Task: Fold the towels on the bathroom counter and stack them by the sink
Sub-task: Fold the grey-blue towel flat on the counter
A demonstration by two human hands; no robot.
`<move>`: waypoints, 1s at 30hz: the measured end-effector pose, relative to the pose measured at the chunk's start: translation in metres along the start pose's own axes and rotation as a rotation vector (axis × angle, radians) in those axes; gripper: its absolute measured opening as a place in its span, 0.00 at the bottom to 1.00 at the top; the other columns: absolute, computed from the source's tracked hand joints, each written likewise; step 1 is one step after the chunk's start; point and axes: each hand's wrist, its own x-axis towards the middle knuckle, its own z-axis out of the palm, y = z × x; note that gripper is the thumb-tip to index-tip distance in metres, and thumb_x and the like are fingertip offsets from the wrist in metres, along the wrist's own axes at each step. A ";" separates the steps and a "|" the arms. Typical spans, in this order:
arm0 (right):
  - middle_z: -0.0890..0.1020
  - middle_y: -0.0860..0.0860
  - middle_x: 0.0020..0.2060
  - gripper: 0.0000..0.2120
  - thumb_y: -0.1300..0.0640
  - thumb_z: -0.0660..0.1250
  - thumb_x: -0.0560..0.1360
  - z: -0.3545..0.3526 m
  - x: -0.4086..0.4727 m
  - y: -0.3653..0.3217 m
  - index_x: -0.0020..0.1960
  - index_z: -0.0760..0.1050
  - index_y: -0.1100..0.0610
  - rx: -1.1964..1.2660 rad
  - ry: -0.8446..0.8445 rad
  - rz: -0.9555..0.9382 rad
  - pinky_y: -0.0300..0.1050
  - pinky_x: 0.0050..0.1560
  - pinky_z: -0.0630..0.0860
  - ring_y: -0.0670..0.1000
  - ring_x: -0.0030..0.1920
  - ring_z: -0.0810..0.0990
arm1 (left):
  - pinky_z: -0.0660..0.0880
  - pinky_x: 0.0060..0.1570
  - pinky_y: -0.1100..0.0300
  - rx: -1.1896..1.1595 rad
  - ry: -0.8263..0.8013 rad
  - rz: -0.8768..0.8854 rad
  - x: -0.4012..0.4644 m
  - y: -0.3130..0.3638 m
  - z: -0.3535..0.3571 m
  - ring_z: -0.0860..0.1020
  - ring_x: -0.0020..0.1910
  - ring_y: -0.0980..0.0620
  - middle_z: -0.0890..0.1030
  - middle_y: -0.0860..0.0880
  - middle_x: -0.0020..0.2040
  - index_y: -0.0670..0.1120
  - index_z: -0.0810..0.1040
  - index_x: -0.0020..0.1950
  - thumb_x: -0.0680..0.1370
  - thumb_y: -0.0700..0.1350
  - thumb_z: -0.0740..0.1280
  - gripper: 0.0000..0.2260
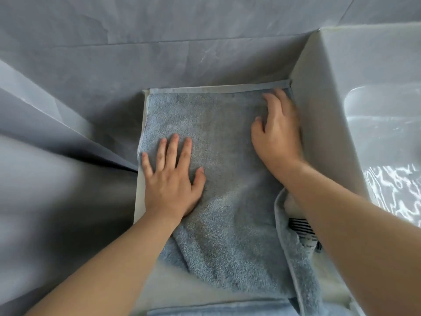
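A light blue towel lies spread on the white counter to the left of the sink. My left hand rests flat on the towel's left part, fingers spread. My right hand presses flat near the towel's far right corner, beside the sink's raised side wall; it looks blurred. The towel's near part is rumpled and hangs over the counter's front edge. Under my right forearm a folded-over edge shows a striped label.
Grey marbled wall tiles rise behind and to the left of the counter. The white sink basin stands at the right with a tall side wall. More blue cloth shows at the bottom edge.
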 end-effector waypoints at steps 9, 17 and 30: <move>0.71 0.57 0.66 0.34 0.49 0.66 0.75 -0.072 -0.163 -0.014 0.75 0.59 0.60 -0.094 -0.291 0.194 0.51 0.65 0.67 0.58 0.64 0.71 | 0.45 0.75 0.34 -0.022 -0.009 -0.013 0.001 0.000 -0.002 0.50 0.80 0.45 0.54 0.48 0.81 0.53 0.54 0.80 0.78 0.62 0.47 0.31; 0.53 0.59 0.77 0.52 0.36 0.67 0.70 -0.092 -0.209 -0.002 0.78 0.44 0.62 -0.403 -0.613 0.113 0.51 0.76 0.51 0.58 0.76 0.54 | 0.63 0.67 0.47 -0.495 0.315 -0.100 -0.038 -0.009 -0.042 0.70 0.67 0.40 0.73 0.40 0.68 0.40 0.71 0.70 0.78 0.50 0.60 0.24; 0.78 0.50 0.38 0.04 0.54 0.66 0.74 -0.105 -0.170 -0.008 0.43 0.74 0.53 -0.102 -0.504 0.152 0.48 0.43 0.71 0.58 0.45 0.78 | 0.77 0.46 0.62 -1.494 -0.216 -0.309 -0.134 -0.013 -0.053 0.82 0.50 0.51 0.85 0.50 0.50 0.48 0.80 0.56 0.69 0.42 0.69 0.15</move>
